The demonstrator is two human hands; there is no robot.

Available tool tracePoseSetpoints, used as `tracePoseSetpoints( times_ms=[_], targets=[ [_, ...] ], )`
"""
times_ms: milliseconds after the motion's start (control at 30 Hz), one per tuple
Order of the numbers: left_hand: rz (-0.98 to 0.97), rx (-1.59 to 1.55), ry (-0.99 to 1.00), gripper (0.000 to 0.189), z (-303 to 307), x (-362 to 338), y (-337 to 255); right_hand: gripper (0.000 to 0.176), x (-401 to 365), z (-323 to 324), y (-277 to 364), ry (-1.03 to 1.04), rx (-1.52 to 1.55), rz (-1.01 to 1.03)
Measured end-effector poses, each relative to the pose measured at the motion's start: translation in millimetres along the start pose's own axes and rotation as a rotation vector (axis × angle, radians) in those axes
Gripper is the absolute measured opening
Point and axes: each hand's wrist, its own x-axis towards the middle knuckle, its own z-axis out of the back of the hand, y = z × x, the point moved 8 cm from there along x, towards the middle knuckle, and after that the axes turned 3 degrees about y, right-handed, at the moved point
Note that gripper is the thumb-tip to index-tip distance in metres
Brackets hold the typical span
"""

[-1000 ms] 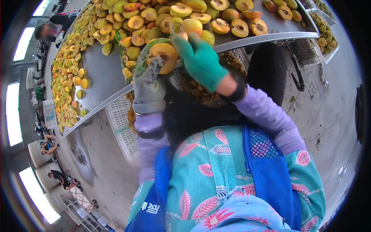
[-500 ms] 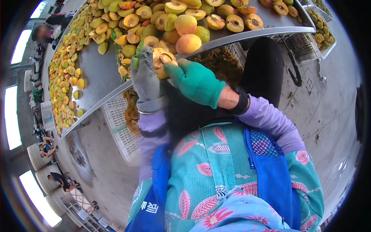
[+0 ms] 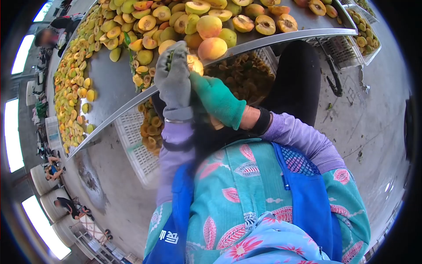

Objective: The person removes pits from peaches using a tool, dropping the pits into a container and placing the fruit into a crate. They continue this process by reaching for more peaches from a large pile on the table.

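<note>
My left hand (image 3: 173, 79), in a grey glove, is closed around a cut apricot (image 3: 195, 64) with yellow flesh, just off the front edge of the metal table. A green leaf-like piece shows between its fingers. My right hand (image 3: 220, 100), in a green glove, is closed and pressed against the fruit from the right. Below its palm juts a tan handle (image 3: 215, 122); the working end of that tool is hidden. Two whole apricots (image 3: 212, 48) lie beside the hands on the table, near its rim.
The metal table (image 3: 112, 79) carries many whole and halved apricots. Below its rim stands a crate (image 3: 239, 79) of brown scraps, and a white crate (image 3: 136, 143) holds more fruit. A black hook (image 3: 335, 83) hangs at right. People sit far left.
Both hands have come slightly closer together, and my left fingers have curled over the fruit. The cut face and the curved piece in it, visible before, are now mostly covered.
</note>
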Motion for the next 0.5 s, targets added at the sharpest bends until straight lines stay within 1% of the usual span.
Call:
tracePoseSetpoints(
  times_ms=[33,67,100,133,167,200,300,400,433,500],
  targets=[
    [0.082,0.037,0.04,0.019,0.2,-0.1,4.7,0.048,6.7,0.0,-5.2,-0.005,0.032,0.031],
    [0.077,0.147,0.073,0.02,2.1,1.8,4.1,0.047,14.1,0.3,-11.9,-0.009,0.064,0.064],
    [0.067,0.257,0.113,0.021,1.3,7.5,3.5,0.044,22.7,4.5,-21.0,-0.041,-0.067,0.097],
    [0.055,0.361,0.159,0.021,-3.0,14.0,3.5,0.045,22.8,2.4,-16.9,-0.044,0.006,0.098],
    [0.163,0.215,0.164,0.022,-6.3,17.9,11.8,0.045,21.9,-0.4,-10.7,-0.046,0.072,0.095],
    [0.153,0.217,0.145,0.023,-8.2,18.5,9.4,0.046,20.5,-1.4,-8.2,-0.047,0.138,0.088],
    [0.091,0.209,0.1,0.022,-12.2,22.5,1.6,0.049,21.1,7.7,6.6,-0.115,-0.003,0.39],
    [0.126,0.054,0.053,0.021,-15.9,21.4,3.9,0.049,27.1,6.3,-0.5,0.058,0.0,-0.009],
    [0.099,0.107,0.084,0.021,-14.7,23.8,1.6,0.047,22.7,5.6,-0.3,0.064,0.095,-0.06],
    [0.079,-0.016,0.045,0.022,-15.1,23.4,4.3,0.045,17.5,-1.8,3.5,0.091,0.271,-0.147]
  ],
)
